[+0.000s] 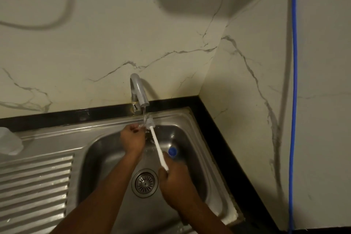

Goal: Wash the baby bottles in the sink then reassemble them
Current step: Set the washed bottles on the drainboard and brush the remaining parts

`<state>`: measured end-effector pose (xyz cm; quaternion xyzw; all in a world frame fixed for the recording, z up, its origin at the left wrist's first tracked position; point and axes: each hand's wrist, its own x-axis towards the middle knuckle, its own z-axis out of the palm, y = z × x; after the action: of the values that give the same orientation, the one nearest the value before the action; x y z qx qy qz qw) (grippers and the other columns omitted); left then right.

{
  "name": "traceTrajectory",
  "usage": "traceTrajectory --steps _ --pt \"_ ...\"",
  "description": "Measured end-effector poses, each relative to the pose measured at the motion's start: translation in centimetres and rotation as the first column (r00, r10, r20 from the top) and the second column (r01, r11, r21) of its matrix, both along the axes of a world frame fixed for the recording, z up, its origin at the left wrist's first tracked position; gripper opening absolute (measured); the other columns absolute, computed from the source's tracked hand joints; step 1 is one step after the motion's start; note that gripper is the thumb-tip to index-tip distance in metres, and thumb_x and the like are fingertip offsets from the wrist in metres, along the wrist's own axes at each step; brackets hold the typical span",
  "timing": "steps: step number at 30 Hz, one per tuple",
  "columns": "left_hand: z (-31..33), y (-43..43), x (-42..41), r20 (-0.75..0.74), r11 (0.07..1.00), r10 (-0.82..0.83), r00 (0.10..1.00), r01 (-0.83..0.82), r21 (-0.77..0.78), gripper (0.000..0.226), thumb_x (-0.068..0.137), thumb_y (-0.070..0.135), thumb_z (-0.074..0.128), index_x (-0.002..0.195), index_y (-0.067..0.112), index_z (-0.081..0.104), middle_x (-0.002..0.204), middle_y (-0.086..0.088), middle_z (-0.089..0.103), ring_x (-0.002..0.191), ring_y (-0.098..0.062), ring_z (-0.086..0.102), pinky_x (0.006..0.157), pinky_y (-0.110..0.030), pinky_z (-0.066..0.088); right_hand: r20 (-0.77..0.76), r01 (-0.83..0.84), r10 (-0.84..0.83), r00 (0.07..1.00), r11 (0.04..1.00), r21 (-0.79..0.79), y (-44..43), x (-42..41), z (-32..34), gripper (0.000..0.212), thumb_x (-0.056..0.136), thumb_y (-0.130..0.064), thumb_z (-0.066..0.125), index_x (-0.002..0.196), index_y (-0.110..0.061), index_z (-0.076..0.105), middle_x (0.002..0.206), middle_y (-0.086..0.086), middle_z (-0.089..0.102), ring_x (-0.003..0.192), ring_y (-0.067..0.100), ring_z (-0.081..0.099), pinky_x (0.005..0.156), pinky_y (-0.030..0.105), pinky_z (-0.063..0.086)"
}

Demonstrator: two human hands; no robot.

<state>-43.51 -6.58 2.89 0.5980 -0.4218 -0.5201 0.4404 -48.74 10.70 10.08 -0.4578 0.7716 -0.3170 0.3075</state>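
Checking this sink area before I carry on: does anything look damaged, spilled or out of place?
The white sealant along the right edge of the sink looks ragged and broken near the front. A blue cable hangs loose down the wall beside it. Nothing else stands out.

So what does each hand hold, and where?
The right hand grips the white brush at its handle's end. The left hand pinches a small clear piece, too blurred to identify.

White brush point(157, 146), blue cap point(172, 151), steel-grey ribbed sink point(98, 150), black counter edge point(214, 119), grey-veined cream wall point(95, 43), blue cable point(294, 62).
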Motion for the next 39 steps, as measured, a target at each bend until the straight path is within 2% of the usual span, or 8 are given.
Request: traceTrajectory --steps 9,12,15,19,23,29,33,39 --pt "0.8 0.7 0.7 0.205 0.95 -0.135 0.97 0.185 -0.25 0.043 0.087 0.001 0.071 0.121 0.011 0.046 0.079 0.006 0.066 0.072 0.0 0.063 0.067 -0.022 0.053 -0.031 -0.055 0.056 0.998 0.998 0.036 -1.2 -1.7 1.7 0.021 0.102 -0.018 0.044 0.118 -0.017 0.057 0.081 -0.007 0.055 0.065 0.003 0.055 0.054 0.007 0.043" --pt "0.8 0.1 1.4 0.245 0.939 -0.159 0.956 0.223 -0.262 0.048 0.087 0.001 0.072 0.124 0.017 0.045 0.082 0.004 0.067 0.072 -0.006 0.067 0.07 -0.03 0.059 -0.107 -0.095 0.102 0.989 0.993 0.075 0.5 -1.0 2.0 0.034 0.102 -0.022 0.043 0.136 -0.023 0.049 0.098 -0.005 0.061 0.08 0.005 0.06 0.063 0.008 0.042" --pt "0.5 0.6 1.2 0.293 0.872 -0.295 0.91 0.381 -0.306 0.045 0.088 0.003 0.069 0.122 0.021 0.046 0.085 0.003 0.072 0.078 0.001 0.069 0.066 -0.018 0.052 -0.117 -0.03 0.042 0.992 0.994 0.105 -0.7 -1.7 2.5 0.03 0.102 -0.021 0.044 0.13 -0.018 0.055 0.106 0.003 0.065 0.082 0.011 0.063 0.065 0.014 0.044" --pt "0.7 0.9 1.1 0.094 0.925 -0.23 0.969 0.247 -0.29 0.041 0.091 0.005 0.068 0.121 0.02 0.046 0.092 0.002 0.071 0.087 -0.002 0.069 0.07 -0.022 0.054 0.34 0.041 -0.114 0.933 0.976 0.214 -2.7 -3.6 3.3 0.02 0.099 -0.021 0.043 0.086 -0.022 0.058 0.063 0.002 0.052 0.041 0.009 0.043 0.039 0.02 0.034" --pt "0.4 -0.5 2.5 -0.314 0.998 -0.054 0.948 0.038 -0.054 0.045 0.092 0.001 0.064 0.13 0.014 0.044 0.106 -0.008 0.064 0.09 -0.02 0.068 0.072 -0.029 0.055 0.653 -0.046 -0.18 0.736 0.949 0.313 -0.5 -3.1 3.1 0.015 0.101 -0.022 0.044 0.098 -0.015 0.057 0.064 0.003 0.047 0.04 0.005 0.035 0.037 0.016 0.027" --pt "0.0 0.0 0.6 -0.41 0.981 -0.128 0.903 0.178 0.084 0.027 0.089 -0.001 0.066 0.111 0.016 0.066 0.114 -0.018 0.069 0.098 -0.031 0.066 0.089 -0.044 0.054 0.713 0.146 -0.248 0.656 0.968 0.202 -1.5 -0.6 2.0 0.016 0.103 -0.018 0.042 0.102 -0.012 0.057 0.059 0.001 0.044 0.04 0.008 0.035 0.037 0.019 0.028" --pt "-0.9 -0.7 0.8 -0.513 0.97 0.033 0.858 0.098 0.224 0.043 0.09 -0.007 0.058 0.13 0.009 0.058 0.117 -0.018 0.066 0.096 -0.029 0.065 0.093 -0.045 0.054 0.594 0.11 -0.182 0.784 0.982 0.156 -0.8 0.9 2.6 0.018 0.102 -0.02 0.042 0.098 -0.011 0.058 0.059 0.0 0.045 0.038 0.006 0.039 0.037 0.019 0.033" --pt "-0.2 -0.1 -0.5 -0.614 0.926 0.057 0.787 0.187 0.327 0.025 0.094 0.004 0.056 0.117 0.007 0.065 0.099 -0.01 0.067 0.075 -0.014 0.06 0.065 -0.023 0.053 0.582 0.134 -0.214 0.785 0.975 0.178 -1.8 -0.8 2.1 0.018 0.102 -0.018 0.039 0.102 -0.009 0.055 0.058 0.0 0.043 0.036 0.006 0.039 0.036 0.018 0.032"
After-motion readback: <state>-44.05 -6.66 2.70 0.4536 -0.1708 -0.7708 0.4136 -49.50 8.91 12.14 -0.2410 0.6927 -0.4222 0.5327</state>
